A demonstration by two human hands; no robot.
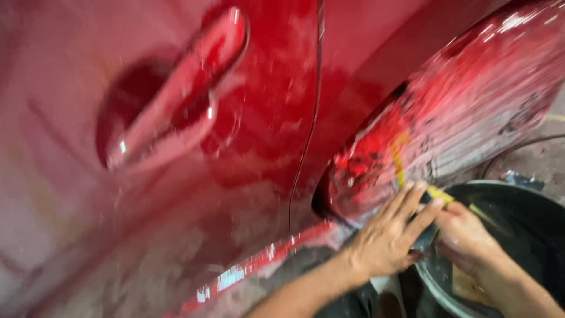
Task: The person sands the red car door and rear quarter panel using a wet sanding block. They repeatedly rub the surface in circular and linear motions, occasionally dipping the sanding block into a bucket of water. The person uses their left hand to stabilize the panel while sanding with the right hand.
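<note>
A yellow pad (440,195) lies against the wet red fender (471,106), pinched under the fingertips of both hands. The left hand (388,238) presses flat, fingers spread; the right hand (465,235) grips it from behind, above a dark bucket (524,218). A door handle (176,94) sits well apart.

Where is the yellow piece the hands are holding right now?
In the head view it is lower right: the yellow piece sits between the left hand and right hand, against the red car panel, above the dark basin.

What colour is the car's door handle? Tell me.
Glossy red, matching the door panel. The door handle shows best in the head view, though blurred.
</note>
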